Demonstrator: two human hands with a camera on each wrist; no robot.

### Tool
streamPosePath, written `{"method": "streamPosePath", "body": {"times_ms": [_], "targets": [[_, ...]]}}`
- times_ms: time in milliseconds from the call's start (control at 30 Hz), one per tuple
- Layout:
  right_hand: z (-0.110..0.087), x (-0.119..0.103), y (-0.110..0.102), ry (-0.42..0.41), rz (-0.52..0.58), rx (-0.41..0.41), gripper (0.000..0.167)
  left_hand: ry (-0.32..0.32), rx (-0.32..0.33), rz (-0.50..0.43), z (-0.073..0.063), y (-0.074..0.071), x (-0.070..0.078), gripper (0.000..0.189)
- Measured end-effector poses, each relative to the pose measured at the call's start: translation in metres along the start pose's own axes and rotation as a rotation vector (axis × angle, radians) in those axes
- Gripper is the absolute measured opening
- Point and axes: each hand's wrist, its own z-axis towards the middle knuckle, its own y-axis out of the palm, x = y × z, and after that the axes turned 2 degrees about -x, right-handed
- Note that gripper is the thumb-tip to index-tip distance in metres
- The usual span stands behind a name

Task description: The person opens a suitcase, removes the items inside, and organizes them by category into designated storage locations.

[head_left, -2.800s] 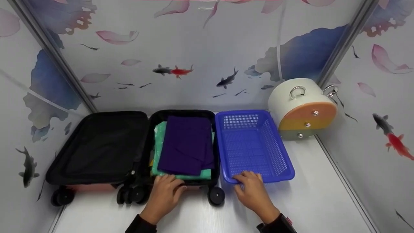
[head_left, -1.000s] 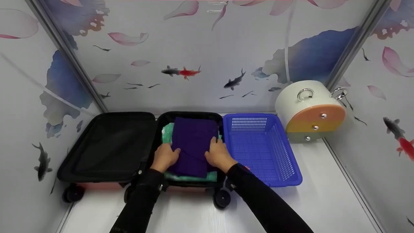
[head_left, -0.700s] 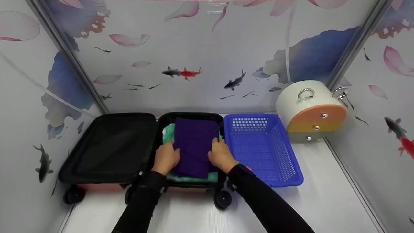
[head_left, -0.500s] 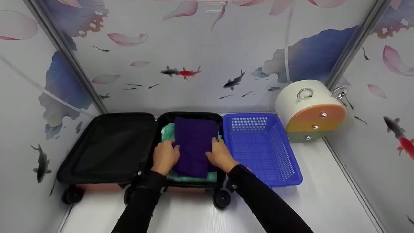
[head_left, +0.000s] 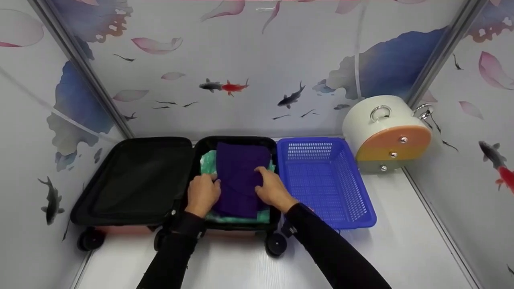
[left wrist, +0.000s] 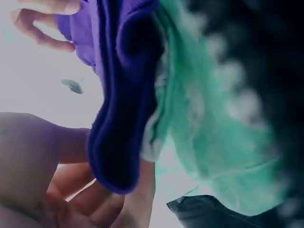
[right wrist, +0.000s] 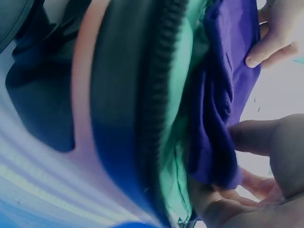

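A folded purple garment (head_left: pixel 241 172) lies on green fabric (head_left: pixel 208 162) inside the right half of an open suitcase (head_left: pixel 245 140). My left hand (head_left: pixel 202 196) pinches the garment's left edge; in the left wrist view the thumb lies on top of the fold (left wrist: pixel 116 171) and the fingers curl beneath. At the opposite edge, my right hand (head_left: pixel 274 190) pinches the garment, its thumb pressing the folded layers (right wrist: pixel 216 156) from above. Those fingertips are partly hidden under the cloth. Green fabric also shows below the purple layers in both wrist views.
The black-lined other half (head_left: pixel 140 180) of the suitcase lies flat on the left. A blue perforated basket (head_left: pixel 313 180) stands right beside the suitcase. Behind it on the right is a round white box (head_left: pixel 373 112) with coloured drawers. Printed wall panels (head_left: pixel 249 116) enclose the table.
Both hands have gone from the suitcase's front edge and the basket rim to the purple garment's sides. Over the last half second, the right hand's index finger has shifted inward over the garment.
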Motion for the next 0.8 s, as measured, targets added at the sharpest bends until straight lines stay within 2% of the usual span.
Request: {"method": "streamPosePath", "body": {"times_ms": [100, 200, 400, 500, 667, 800], "targets": [[0.001, -0.001, 0.0, 0.012, 0.046, 0.022, 0.059, 0.046, 0.06, 0.014, -0.002, -0.001, 0.0, 0.024], [0.001, -0.001, 0.0, 0.046, 0.072, 0.009, 0.062, 0.059, 0.077, 0.012, -0.003, -0.001, 0.001, 0.022], [0.0, 0.006, 0.002, 0.01, 0.074, -0.014, 0.06, 0.045, 0.033, -0.026, -0.001, 0.0, 0.004, 0.026], [0.0, 0.008, 0.002, -0.004, 0.082, -0.009, 0.056, 0.015, -0.023, -0.033, 0.0, 0.002, 0.003, 0.031], [-0.002, 0.008, 0.002, -0.013, 0.086, -0.02, 0.051, -0.042, -0.174, -0.022, 0.003, 0.007, -0.002, 0.047], [-0.002, 0.007, 0.003, -0.019, 0.092, -0.028, 0.049, -0.093, -0.257, -0.046, 0.005, 0.005, -0.002, 0.055]]}}
